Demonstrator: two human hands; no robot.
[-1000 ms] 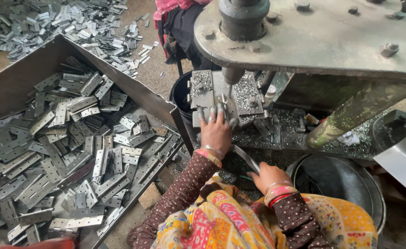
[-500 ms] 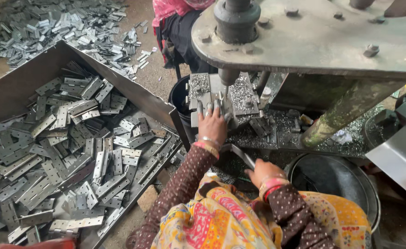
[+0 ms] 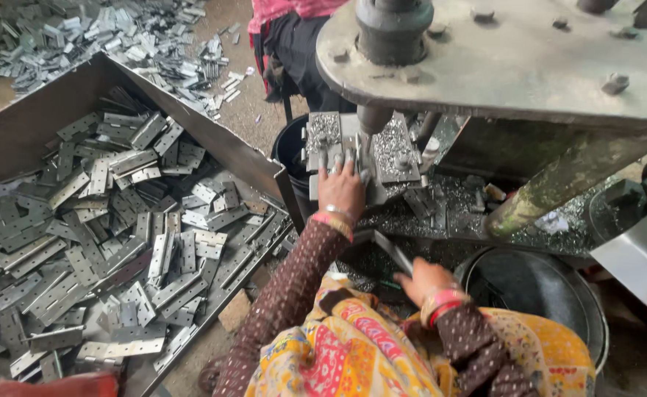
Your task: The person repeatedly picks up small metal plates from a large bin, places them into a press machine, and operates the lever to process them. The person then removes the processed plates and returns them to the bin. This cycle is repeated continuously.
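Observation:
My left hand (image 3: 342, 190) reaches forward onto the die block (image 3: 393, 151) of a press, just under the round ram (image 3: 373, 117). Its fingers lie spread over a flat metal plate (image 3: 371, 195) that it holds down on the die. Lower and closer to me, my right hand (image 3: 425, 278) is closed around a flat grey metal bar (image 3: 391, 248) that slants up to the left. Metal chips cover the die and the press bed (image 3: 448, 206). Both wrists wear bangles.
A big steel tray (image 3: 213, 143) on the left holds several perforated hinge plates (image 3: 118, 228). More plates lie on the floor (image 3: 81, 37) behind it. A black bucket (image 3: 537, 283) stands at my right, another (image 3: 290, 151) behind the tray. A seated person (image 3: 294, 37) is beyond the press.
My left hand has slid a little further onto the die under the ram. My right hand has stayed on the bar.

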